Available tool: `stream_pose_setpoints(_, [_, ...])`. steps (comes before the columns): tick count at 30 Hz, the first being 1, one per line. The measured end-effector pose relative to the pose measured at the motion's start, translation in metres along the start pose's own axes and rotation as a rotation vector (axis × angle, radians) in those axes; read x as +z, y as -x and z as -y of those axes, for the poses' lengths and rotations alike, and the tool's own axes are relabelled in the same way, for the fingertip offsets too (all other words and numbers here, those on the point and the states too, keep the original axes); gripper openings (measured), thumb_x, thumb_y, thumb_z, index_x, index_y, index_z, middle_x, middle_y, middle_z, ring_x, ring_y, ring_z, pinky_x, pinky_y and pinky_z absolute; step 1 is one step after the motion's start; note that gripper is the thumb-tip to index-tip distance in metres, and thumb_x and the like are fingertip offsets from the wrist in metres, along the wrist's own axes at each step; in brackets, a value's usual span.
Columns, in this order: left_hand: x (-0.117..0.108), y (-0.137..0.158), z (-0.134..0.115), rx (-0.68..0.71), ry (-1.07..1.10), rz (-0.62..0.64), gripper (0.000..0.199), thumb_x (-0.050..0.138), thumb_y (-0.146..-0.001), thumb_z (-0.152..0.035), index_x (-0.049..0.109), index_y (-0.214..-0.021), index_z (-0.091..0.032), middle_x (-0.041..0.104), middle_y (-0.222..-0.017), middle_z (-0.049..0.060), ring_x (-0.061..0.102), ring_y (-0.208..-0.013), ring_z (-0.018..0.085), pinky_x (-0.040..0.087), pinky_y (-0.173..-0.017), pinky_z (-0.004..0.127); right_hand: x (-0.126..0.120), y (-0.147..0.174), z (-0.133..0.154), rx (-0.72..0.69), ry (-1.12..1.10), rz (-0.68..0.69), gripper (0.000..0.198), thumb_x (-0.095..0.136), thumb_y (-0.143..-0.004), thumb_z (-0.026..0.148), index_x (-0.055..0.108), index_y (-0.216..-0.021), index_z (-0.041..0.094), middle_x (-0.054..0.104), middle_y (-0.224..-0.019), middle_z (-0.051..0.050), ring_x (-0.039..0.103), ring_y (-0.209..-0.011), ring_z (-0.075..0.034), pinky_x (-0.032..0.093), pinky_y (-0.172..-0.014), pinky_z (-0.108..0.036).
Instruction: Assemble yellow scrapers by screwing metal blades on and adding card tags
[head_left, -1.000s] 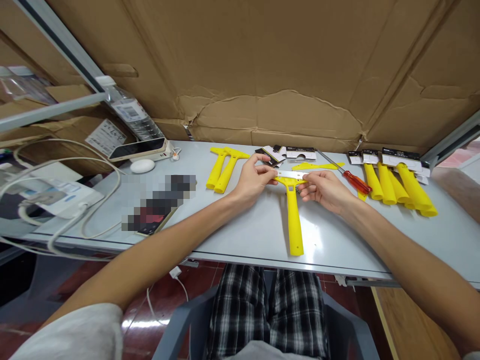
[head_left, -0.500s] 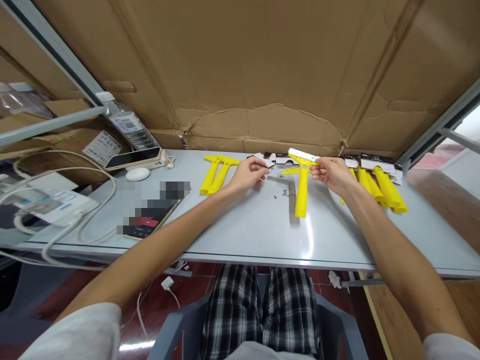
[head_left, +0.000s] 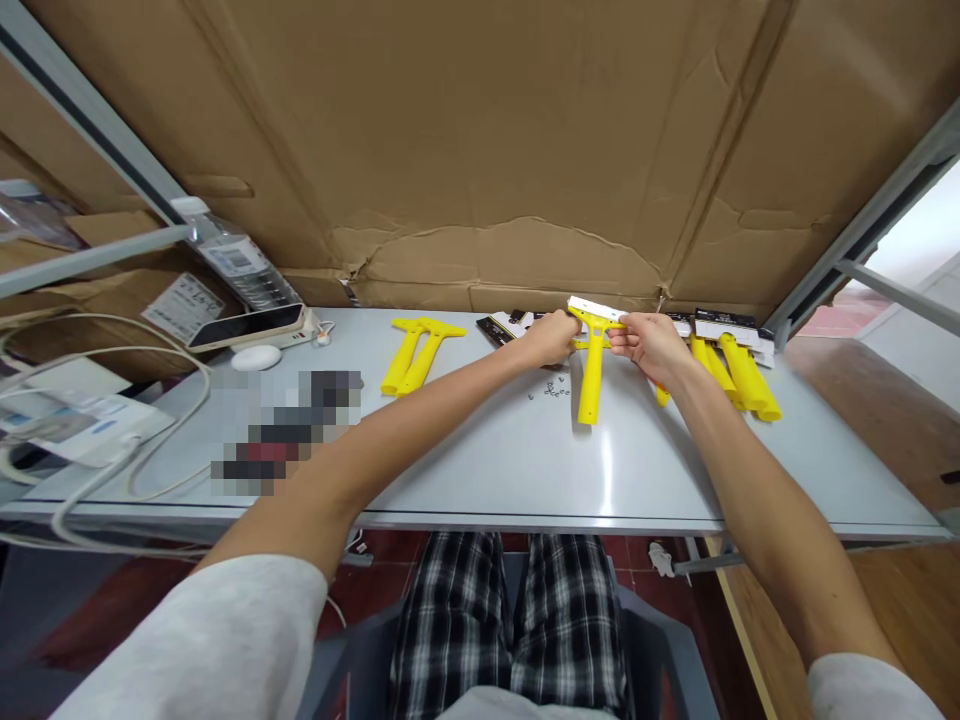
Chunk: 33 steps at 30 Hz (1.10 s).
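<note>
My right hand point(head_left: 651, 345) grips a yellow scraper point(head_left: 591, 385) by the right end of its head, fingers closed. The scraper is held with its white-topped head away from me and its handle pointing toward me. My left hand point(head_left: 553, 338) is closed at the left end of that head; its fingertips are hidden, so I cannot see what they hold. Several tiny dark screws point(head_left: 556, 388) lie scattered on the table just left of the handle. Behind the scraper a bit of another yellow part shows, mostly covered.
Two yellow scrapers point(head_left: 421, 358) lie left of my hands. Several more yellow scrapers point(head_left: 742, 375) with black-and-white cards point(head_left: 726, 325) are on the right. A blurred-out dark object point(head_left: 292, 430), a white oval case point(head_left: 256, 357), cables and a bottle point(head_left: 238, 258) occupy the left. A cardboard wall point(head_left: 487, 150) closes the back.
My left hand has moved right, from beside the scattered screws to the scraper's head. My right hand still holds the scraper. The view has shifted slightly.
</note>
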<state>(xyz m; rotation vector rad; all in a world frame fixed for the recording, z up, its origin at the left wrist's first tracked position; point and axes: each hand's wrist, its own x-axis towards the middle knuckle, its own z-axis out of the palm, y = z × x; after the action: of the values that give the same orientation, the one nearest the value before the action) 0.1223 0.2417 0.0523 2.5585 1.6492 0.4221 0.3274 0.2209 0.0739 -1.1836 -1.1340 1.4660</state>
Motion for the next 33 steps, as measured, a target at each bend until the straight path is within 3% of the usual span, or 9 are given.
stream_pose_setpoints(7, [-0.003,0.007,0.009,0.083,-0.082,-0.031,0.034,0.057,-0.087,0.001,0.079,-0.107,-0.015,0.076,-0.115,0.019,0.071,-0.11,0.032,0.051,-0.099,0.042,0.001,0.0,-0.001,-0.013,-0.001,0.032,0.016,0.057,-0.095,0.019,0.058,-0.106,0.007,0.069,-0.084,-0.011,0.065,-0.063,-0.008,0.061,-0.064,-0.022])
stream_pose_setpoints(9, [-0.007,0.022,0.02,0.098,-0.091,-0.091,0.04,0.05,-0.09,0.001,0.078,-0.113,-0.015,0.074,-0.119,0.019,0.067,-0.116,0.032,0.048,-0.102,0.044,0.002,0.002,0.0,-0.018,0.002,0.044,0.015,0.056,-0.095,0.019,0.058,-0.105,0.007,0.07,-0.086,-0.011,0.065,-0.063,-0.008,0.061,-0.065,-0.023])
stream_pose_setpoints(13, [-0.024,0.066,0.046,0.12,0.031,-0.34,0.042,0.048,-0.089,-0.001,0.077,-0.115,-0.017,0.074,-0.116,0.016,0.064,-0.113,0.03,0.048,-0.099,0.041,0.008,0.007,-0.002,0.0,0.016,0.074,0.013,0.056,-0.095,0.019,0.058,-0.1,0.008,0.07,-0.086,-0.012,0.066,-0.063,-0.01,0.062,-0.064,-0.025])
stream_pose_setpoints(17, [-0.046,0.108,0.061,0.065,0.212,-0.426,0.038,0.049,-0.092,-0.008,0.079,-0.113,-0.02,0.073,-0.113,0.012,0.066,-0.103,0.024,0.05,-0.096,0.037,0.021,0.014,-0.009,0.039,0.04,0.099,0.012,0.056,-0.094,0.018,0.06,-0.099,0.007,0.071,-0.086,-0.012,0.066,-0.062,-0.01,0.062,-0.064,-0.026])
stream_pose_setpoints(22, [-0.052,0.135,0.06,0.104,0.316,-0.444,0.041,0.051,-0.092,-0.009,0.081,-0.117,-0.023,0.074,-0.116,0.01,0.068,-0.104,0.022,0.052,-0.097,0.037,0.041,0.029,-0.018,0.093,0.07,0.146,0.01,0.055,-0.095,0.017,0.057,-0.096,0.007,0.072,-0.091,-0.013,0.067,-0.063,-0.01,0.062,-0.063,-0.025])
stream_pose_setpoints(27, [-0.04,0.145,0.068,0.286,0.363,-0.438,0.05,0.053,-0.091,-0.007,0.08,-0.127,-0.03,0.075,-0.115,0.01,0.069,-0.107,0.023,0.055,-0.092,0.038,0.053,0.039,-0.033,0.165,0.085,0.252,0.015,0.058,-0.094,0.02,0.059,-0.101,0.007,0.072,-0.092,-0.015,0.065,-0.061,-0.011,0.06,-0.059,-0.025])
stream_pose_setpoints(33, [-0.034,0.15,0.062,0.271,0.465,-0.419,0.049,0.059,-0.098,-0.013,0.071,-0.142,-0.03,0.079,-0.113,0.01,0.071,-0.105,0.022,0.056,-0.097,0.04,0.06,0.047,-0.046,0.207,0.118,0.302,0.018,0.064,-0.089,0.022,0.059,-0.1,0.009,0.072,-0.092,-0.014,0.065,-0.061,-0.011,0.06,-0.058,-0.026])
